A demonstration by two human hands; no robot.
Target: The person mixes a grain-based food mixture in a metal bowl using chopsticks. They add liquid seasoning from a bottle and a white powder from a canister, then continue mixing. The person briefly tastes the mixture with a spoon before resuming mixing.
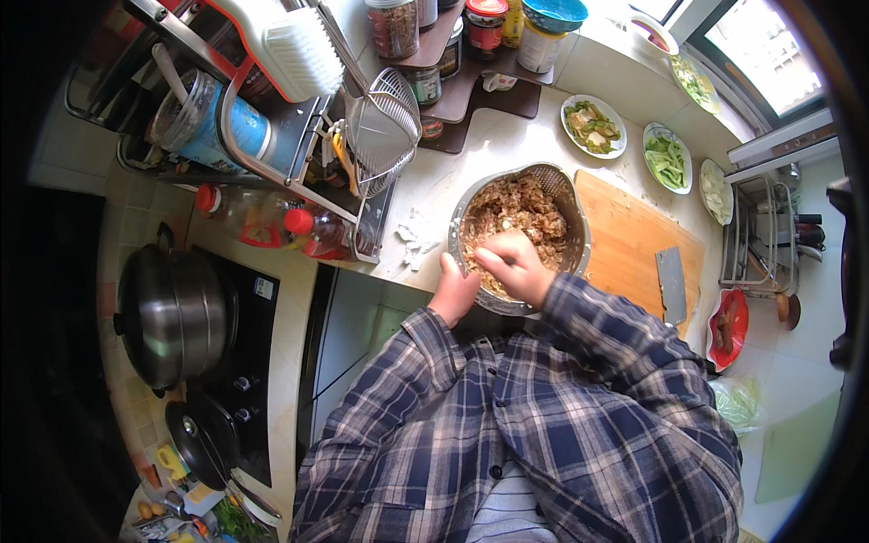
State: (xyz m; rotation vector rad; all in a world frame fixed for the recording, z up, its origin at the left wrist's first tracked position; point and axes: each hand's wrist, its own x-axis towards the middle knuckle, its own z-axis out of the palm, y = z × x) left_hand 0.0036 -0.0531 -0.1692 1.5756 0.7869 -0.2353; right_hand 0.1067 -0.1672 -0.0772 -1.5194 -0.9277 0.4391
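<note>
A deep metal basin (578, 216) with a perforated strainer section in its far wall stands at the counter's front edge. It holds a brown, minced-meat-like mixture (519, 203) with pale bits. My left hand (456, 288) grips the near left rim, thumb up along the edge. Over the mixture, my right hand (516, 266) is curled into a fist. A small dark end, apparently of a utensil handle, shows at the fist; the rest is hidden. Right of the basin lies a wooden cutting board (624, 231) with a cleaver blade (671, 285) on it.
Plates of sliced green vegetables (667, 161) and stir-fried pieces (593, 127) stand behind the board. A crumpled white tissue (417, 239) lies left of the basin. A wire skimmer (387, 132) hangs from the rack at left. A large steel pot (173, 315) sits on the stove.
</note>
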